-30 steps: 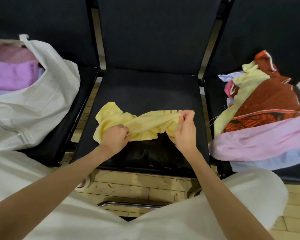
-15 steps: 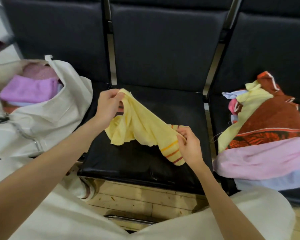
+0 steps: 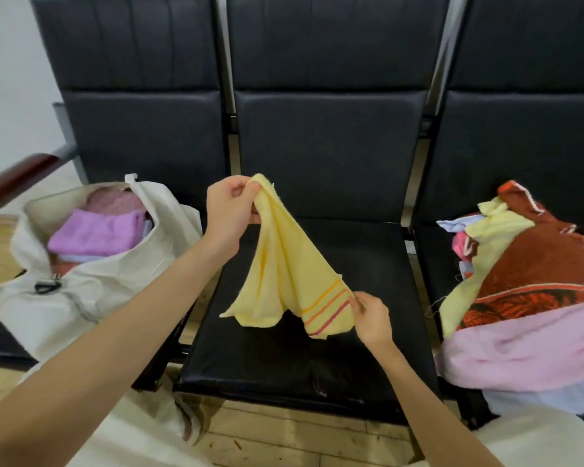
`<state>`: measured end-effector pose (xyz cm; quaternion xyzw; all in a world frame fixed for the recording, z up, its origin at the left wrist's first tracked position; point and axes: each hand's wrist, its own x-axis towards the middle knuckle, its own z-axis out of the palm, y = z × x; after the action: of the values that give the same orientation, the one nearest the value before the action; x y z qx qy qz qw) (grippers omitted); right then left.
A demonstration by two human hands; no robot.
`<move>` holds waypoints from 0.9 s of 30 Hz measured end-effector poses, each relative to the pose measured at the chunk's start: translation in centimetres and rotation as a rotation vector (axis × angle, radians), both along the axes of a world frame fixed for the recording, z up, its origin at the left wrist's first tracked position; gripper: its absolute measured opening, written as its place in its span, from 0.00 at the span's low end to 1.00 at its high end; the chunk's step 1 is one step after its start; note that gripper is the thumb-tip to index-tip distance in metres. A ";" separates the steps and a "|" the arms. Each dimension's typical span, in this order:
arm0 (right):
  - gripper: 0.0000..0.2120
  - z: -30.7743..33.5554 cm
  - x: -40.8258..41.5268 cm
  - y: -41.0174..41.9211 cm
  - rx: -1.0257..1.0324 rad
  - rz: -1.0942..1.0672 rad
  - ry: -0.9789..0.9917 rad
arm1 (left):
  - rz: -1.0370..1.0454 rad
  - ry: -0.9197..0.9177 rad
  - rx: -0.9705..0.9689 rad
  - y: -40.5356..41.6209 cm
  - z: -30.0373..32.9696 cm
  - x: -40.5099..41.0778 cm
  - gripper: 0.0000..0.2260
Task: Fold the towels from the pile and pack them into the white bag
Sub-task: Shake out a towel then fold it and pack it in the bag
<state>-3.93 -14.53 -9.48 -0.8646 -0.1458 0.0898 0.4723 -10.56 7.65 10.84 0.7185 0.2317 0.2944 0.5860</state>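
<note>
Fingers [image 3: 246, 190] of the left hand [image 3: 228, 210] pinch one corner of the pale yellow striped towel [image 3: 284, 267] high, the right hand [image 3: 371, 318] pinches the striped end low. A second ago it lay bunched on the black seat [image 3: 368, 264]; now it's shaken open, ready for folding, white bag [image 3: 81, 291] waiting left.

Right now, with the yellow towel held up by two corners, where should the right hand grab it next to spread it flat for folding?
Probably the loose corner of the yellow towel hanging lowest on the bag side, reached from below. The left hand pinches the top corner and the right hand pinches the striped corner, so the cloth droops bunched between them; that free corner would open it out.
</note>
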 end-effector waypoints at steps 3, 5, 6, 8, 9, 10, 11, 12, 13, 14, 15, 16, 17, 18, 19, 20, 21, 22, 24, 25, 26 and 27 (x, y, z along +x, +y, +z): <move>0.14 -0.5 1.1 0.6 -0.094 -0.053 0.183 | 0.074 0.080 -0.173 0.7 -1.2 0.8 0.07; 0.11 -0.6 1.8 1.2 -0.103 -0.207 0.172 | 0.105 0.120 -0.250 0.9 -2.0 1.3 0.08; 0.10 -0.4 1.7 1.5 -0.108 -0.285 0.140 | 0.117 0.131 -0.280 1.0 -2.3 1.6 0.08; 0.07 0.2 0.6 2.1 -0.089 -0.334 0.100 | 0.125 0.133 -0.326 0.9 -2.9 2.1 0.09; 0.05 0.2 -0.3 2.5 -0.065 -0.284 0.096 | 0.117 0.133 -0.336 0.7 -3.1 2.4 0.09; 0.05 0.4 -1.4 3.0 -0.031 -0.199 0.093 | 0.106 0.139 -0.336 0.5 -3.2 2.6 0.09; 0.06 0.5 -2.5 3.6 -0.004 -0.101 0.082 | 0.093 0.146 -0.337 0.4 -3.3 2.7 0.09; 0.06 0.5 -3.6 4.2 0.012 -0.012 0.053 | 0.077 0.157 -0.342 0.2 -3.4 2.9 0.09; 0.06 0.6 -4.5 4.8 0.022 0.053 0.008 | 0.062 0.167 -0.349 0.1 -3.5 3.1 0.08; 0.06 0.7 -5.3 5.6 0.021 0.101 -0.037 | 0.049 0.177 -0.359 0.0 -3.5 3.2 0.08; 0.05 0.9 -5.8 6.5 0.015 0.137 -0.072 | 0.034 0.186 -0.369 0.0 -3.5 3.2 0.07; 0.05 1.3 -6.3 7.4 0.008 0.159 -0.088 | 0.019 0.195 -0.374 0.1 -3.5 3.3 0.07; 0.06 1.7 -6.6 8.4 0.004 0.165 -0.080 | 0.000 0.202 -0.375 0.2 -3.5 3.2 0.07; 0.08 2.1 -6.8 9.4 -0.001 0.152 -0.065 | -0.024 0.206 -0.372 0.3 -3.5 3.1 0.07; 0.10 2.5 -6.8 10.3 -0.010 0.124 -0.047 | -0.052 0.204 -0.368 0.4 -3.3 3.0 0.06; 0.11 2.9 -6.7 11.2 -0.021 0.081 -0.029 | -0.077 0.199 -0.367 0.4 -3.2 2.8 0.06; 0.13 3.4 -6.6 12.0 -0.030 0.032 -0.017 | -0.097 0.191 -0.372 0.5 -3.0 2.7 0.07; 0.14 3.7 -6.4 12.7 -0.034 -0.016 -0.010 | -0.111 0.184 -0.378 0.7 -2.8 2.5 0.08; 0.18 4.0 -5.9 14.0 -0.017 -0.102 -0.005 | -0.126 0.176 -0.386 1.0 -2.7 2.1 0.08; 0.18 4.2 -5.7 14.6 -0.007 -0.134 -0.012 | -0.131 0.176 -0.387 1.1 -2.7 2.0 0.09; 0.19 4.3 -5.4 15.2 0.004 -0.162 -0.018 | -0.136 0.180 -0.383 1.2 -2.7 1.9 0.09; 0.18 4.5 -5.2 15.7 0.022 -0.185 -0.016 | -0.142 0.183 -0.381 1.2 -2.7 1.7 0.10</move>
<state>-9.11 1.21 -5.01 -0.8699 -0.0702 0.0372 0.4868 -8.88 8.85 8.14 0.6331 0.2841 0.1370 0.7069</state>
